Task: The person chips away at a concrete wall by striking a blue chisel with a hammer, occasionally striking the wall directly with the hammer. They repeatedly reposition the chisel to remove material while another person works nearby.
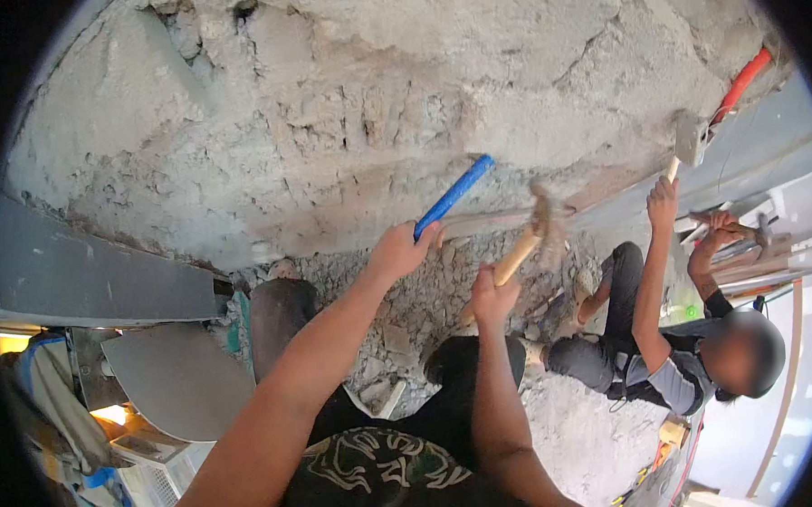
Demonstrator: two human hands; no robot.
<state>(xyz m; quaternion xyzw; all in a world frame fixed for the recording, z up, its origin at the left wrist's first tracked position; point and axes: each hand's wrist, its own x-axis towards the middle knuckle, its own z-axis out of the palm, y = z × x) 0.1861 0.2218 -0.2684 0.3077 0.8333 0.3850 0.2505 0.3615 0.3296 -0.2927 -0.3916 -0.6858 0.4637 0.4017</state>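
In the head view, the person's left hand (406, 251) has its fingers closed around the lower part of a blue bar (455, 195). The bar slants up and to the right in front of a rough, chipped wall (328, 121); whether its upper end touches the wall, I cannot tell. The right hand (495, 297) has its fingers wrapped around the wooden handle of a hammer (517, 256). The hammer tilts up and to the right, and its head is blurred, just below and to the right of the bar. The bar and the hammer are apart.

Under both hands lies broken rubble (382, 331), with the person's dark-clad knees on either side of the left forearm. At the left, a grey panel (98, 262) runs along the foot of the wall, above a curved grey sheet (180, 377) and a white slatted crate (162, 473).

At the right, a co-worker (673, 355) in dark clothes appears sideways in the view. One raised hand (663, 202) of theirs grips the light handle of a block-headed mallet (690, 139), near a red tube (745, 80) by the wall. Their other hand (718, 231) holds a second hammer (757, 233), pointing to the right. More tools lie near the lower right edge, too small to name.
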